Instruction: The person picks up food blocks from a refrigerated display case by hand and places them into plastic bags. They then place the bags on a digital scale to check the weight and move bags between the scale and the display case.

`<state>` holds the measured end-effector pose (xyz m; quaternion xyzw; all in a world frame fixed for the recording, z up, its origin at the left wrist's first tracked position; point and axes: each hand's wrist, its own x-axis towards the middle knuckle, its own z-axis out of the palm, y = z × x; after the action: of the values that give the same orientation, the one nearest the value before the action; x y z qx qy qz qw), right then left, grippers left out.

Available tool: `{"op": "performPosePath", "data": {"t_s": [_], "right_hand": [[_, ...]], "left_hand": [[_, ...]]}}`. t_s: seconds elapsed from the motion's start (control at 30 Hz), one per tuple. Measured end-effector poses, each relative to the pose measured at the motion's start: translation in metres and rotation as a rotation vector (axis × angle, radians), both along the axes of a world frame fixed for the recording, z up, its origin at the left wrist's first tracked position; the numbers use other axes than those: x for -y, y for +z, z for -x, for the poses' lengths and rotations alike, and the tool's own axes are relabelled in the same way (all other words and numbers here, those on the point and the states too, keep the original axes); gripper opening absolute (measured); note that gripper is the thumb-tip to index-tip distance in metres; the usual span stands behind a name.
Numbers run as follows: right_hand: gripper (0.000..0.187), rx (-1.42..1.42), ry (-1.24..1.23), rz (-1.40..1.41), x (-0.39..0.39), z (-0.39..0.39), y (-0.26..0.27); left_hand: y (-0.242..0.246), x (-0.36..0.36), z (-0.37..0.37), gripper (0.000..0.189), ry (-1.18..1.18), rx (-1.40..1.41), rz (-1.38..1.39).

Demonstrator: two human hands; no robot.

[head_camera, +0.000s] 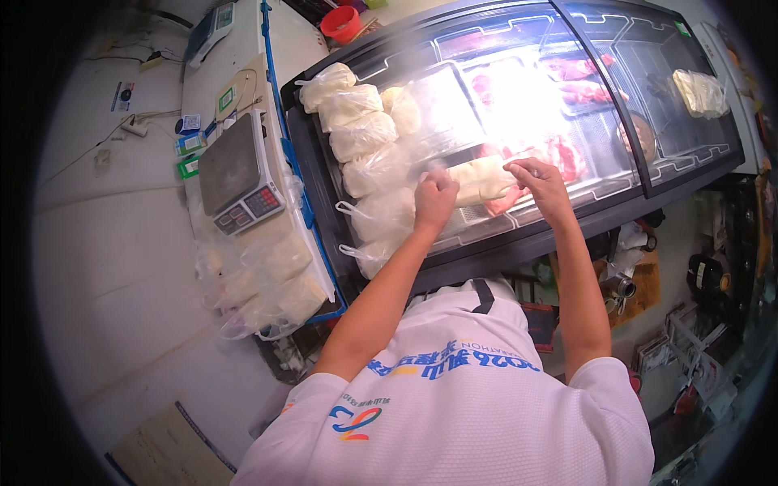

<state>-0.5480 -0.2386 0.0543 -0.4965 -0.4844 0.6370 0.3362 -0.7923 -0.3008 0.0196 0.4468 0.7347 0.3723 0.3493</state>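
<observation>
A clear plastic bag holding a pale yellow block (479,180), perhaps tofu, is stretched between my hands over a glass-topped display case. My left hand (436,197) is curled at the bag's left end; motion blurs its fingertips. At the other end, my right hand (538,180) pinches the thin plastic between thumb and fingers. Cuts of raw red meat (562,159) lie beneath and beyond the bag, partly washed out by glare. Left of my left hand, several bagged pale blocks (363,136) sit in a row along the case's edge.
A digital weighing scale (234,173) stands on the left counter, with more bagged blocks (282,279) in front. The display case's dark frame (504,246) borders me. A red bucket (340,24) is behind it. Another bagged block (699,94) rests at the case's far right.
</observation>
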Motion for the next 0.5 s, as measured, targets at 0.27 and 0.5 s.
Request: {"op": "performPosePath", "data": {"t_s": [0.27,0.5], "right_hand": [[0.020,0.287,-0.118,-0.206,0.035,-0.006,0.031],[0.032,0.716,-0.198,-0.979,0.026,0.034,0.071]], "left_hand": [[0.045,0.026,0.016,0.054,0.158,0.026,0.176],[0.063,0.006,0.032,0.029,0.143,0.775,-0.043]]}}
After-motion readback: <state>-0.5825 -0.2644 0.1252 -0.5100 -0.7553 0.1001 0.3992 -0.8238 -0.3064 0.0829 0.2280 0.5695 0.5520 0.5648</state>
